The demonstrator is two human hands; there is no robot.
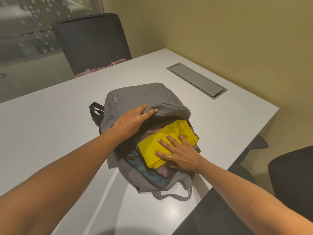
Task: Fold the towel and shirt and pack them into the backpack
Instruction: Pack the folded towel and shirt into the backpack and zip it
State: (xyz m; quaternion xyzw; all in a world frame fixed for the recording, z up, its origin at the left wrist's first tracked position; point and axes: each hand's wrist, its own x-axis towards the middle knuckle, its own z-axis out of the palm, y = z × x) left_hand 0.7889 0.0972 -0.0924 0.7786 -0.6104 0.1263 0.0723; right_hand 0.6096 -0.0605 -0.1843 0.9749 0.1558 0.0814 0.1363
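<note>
A grey backpack (135, 97) lies on the white table (50, 126) with its main compartment unzipped toward me. My left hand (133, 121) grips the edge of the grey front flap and holds it up. A folded yellow towel (169, 136) lies in the opening on top of a folded mauve shirt (162, 172). My right hand (177, 153) presses flat on the towel with straight, spread fingers. The blue lining (152, 177) of the backpack shows at the near rim.
A grey cable hatch (196, 80) is set into the table at the far right. A dark chair (91, 41) stands behind the table with a pink bag (101, 68) on its seat. Another dark chair (291, 175) stands at the right, near the yellow wall.
</note>
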